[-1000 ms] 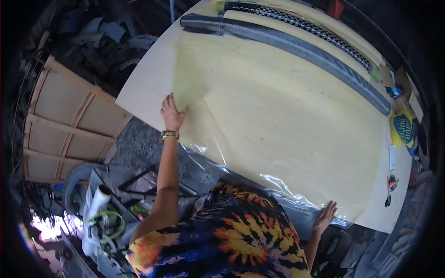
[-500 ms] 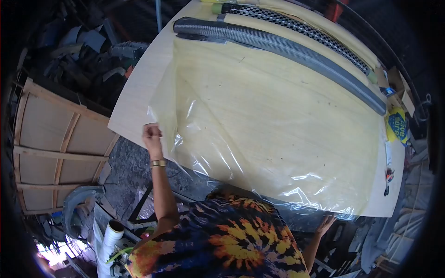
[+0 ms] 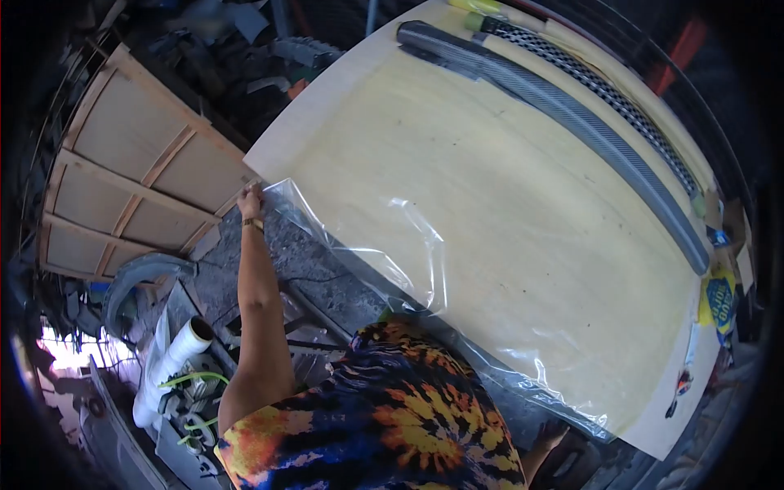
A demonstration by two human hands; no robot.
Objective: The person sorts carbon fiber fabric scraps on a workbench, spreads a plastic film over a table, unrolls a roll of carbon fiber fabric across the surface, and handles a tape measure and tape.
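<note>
A sheet of clear, yellowish plastic film (image 3: 425,269) lies over the pale wooden board (image 3: 327,106), creased and shiny along its near side. At the board's left corner my left hand (image 3: 251,198) is closed on the film's edge and pulls it out past the board. My right hand (image 3: 553,435) is low by the near edge, close to the film's overhanging border. It is in shadow; its fingers look stretched out, and I see nothing held in them.
Along the far side lie a grey carbon-weave roll (image 3: 563,106) and a checkered roll (image 3: 588,77). A yellow-and-blue bag (image 3: 719,300) sits at the right end. Left of the board are a wooden-framed panel (image 3: 135,175) and a white film roll (image 3: 173,367).
My left hand has moved outward past the board's left corner, drawing the film flatter over the board. My right hand has dropped slightly lower. The view has turned.
</note>
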